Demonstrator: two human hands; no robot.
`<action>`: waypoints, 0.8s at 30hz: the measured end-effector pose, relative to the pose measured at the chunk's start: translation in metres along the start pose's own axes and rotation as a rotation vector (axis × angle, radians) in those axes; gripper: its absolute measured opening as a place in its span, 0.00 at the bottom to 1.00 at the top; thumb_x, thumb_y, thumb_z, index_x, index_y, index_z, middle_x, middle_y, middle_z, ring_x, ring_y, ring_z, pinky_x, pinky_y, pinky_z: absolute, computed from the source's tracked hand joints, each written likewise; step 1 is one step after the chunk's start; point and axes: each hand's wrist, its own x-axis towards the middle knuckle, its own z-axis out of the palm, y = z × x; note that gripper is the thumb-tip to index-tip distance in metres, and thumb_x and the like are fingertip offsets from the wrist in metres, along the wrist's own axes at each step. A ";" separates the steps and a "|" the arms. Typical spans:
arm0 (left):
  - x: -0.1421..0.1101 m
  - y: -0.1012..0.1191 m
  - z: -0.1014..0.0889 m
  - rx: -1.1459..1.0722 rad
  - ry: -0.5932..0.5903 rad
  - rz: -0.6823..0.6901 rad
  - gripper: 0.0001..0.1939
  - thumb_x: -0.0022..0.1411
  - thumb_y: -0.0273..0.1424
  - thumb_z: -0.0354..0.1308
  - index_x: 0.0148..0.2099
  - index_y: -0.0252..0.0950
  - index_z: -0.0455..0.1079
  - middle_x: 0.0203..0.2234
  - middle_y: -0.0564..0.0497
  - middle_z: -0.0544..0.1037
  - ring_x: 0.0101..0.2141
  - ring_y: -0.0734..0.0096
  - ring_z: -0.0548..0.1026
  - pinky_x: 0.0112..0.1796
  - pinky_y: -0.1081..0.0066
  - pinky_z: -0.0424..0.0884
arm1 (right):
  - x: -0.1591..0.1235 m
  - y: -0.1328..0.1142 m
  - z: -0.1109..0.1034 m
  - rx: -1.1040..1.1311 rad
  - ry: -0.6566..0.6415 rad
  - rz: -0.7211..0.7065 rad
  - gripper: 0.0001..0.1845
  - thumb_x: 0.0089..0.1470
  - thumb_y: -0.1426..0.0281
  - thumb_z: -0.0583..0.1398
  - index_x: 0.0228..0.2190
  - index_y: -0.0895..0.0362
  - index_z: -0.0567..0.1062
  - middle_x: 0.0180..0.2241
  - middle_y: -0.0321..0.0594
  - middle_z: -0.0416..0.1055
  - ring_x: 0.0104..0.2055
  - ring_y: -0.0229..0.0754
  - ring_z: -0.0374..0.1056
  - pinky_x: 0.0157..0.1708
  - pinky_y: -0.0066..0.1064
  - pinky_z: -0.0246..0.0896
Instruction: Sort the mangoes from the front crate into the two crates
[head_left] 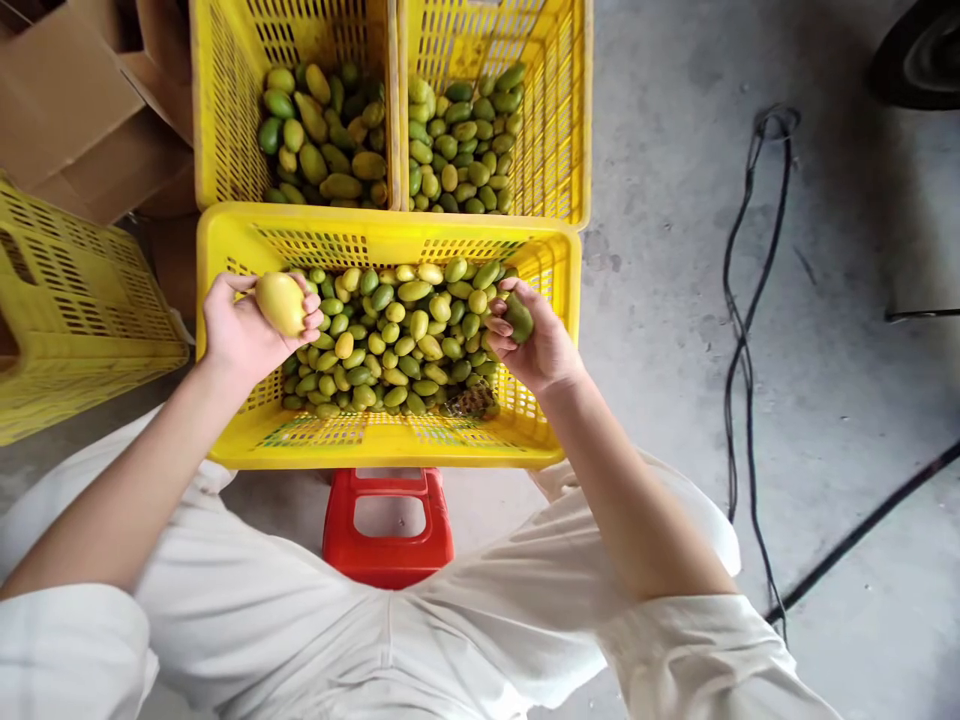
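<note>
My left hand (251, 325) is closed around a large yellow oval fruit (280, 304), over the left end of the near yellow crate (390, 455). At that crate's right end, my right hand (541, 340) grips a smaller green fruit (518, 318) with its fingers curled about it. Below and between both hands lies a heap of small oval fruits (405, 345), green to yellow, several of them quite pale. A brown, dried clump (472, 398) sits on the heap near the front right. The exact kind of fruit cannot be told.
Two more yellow crates adjoin at the back: the left one (225, 110) holds larger fruits, the right one (555, 110) green ones. A yellow crate (90, 300) and cardboard boxes (67, 100) stand left. A red stool (386, 560) is between my legs. Black cables (742, 330) cross the floor.
</note>
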 end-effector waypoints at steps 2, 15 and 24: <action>-0.001 -0.002 0.006 -0.002 0.028 0.034 0.16 0.67 0.47 0.61 0.38 0.39 0.74 0.29 0.44 0.79 0.29 0.60 0.80 0.24 0.67 0.75 | -0.002 -0.001 0.005 0.022 0.009 -0.014 0.22 0.51 0.54 0.74 0.41 0.47 0.74 0.35 0.34 0.75 0.33 0.41 0.71 0.25 0.29 0.69; 0.004 -0.003 -0.002 0.117 -0.043 0.086 0.08 0.61 0.33 0.68 0.35 0.40 0.71 0.23 0.58 0.68 0.18 0.81 0.63 0.19 0.77 0.58 | -0.004 -0.001 0.004 0.140 0.001 0.086 0.27 0.41 0.72 0.79 0.30 0.52 0.66 0.29 0.27 0.69 0.25 0.29 0.63 0.20 0.19 0.62; 0.011 -0.008 -0.007 0.133 0.042 0.179 0.09 0.64 0.35 0.66 0.34 0.40 0.70 0.27 0.53 0.76 0.26 0.73 0.76 0.28 0.73 0.72 | 0.001 0.008 -0.001 0.014 0.089 0.088 0.22 0.55 0.49 0.73 0.38 0.50 0.75 0.26 0.31 0.71 0.27 0.37 0.70 0.24 0.29 0.73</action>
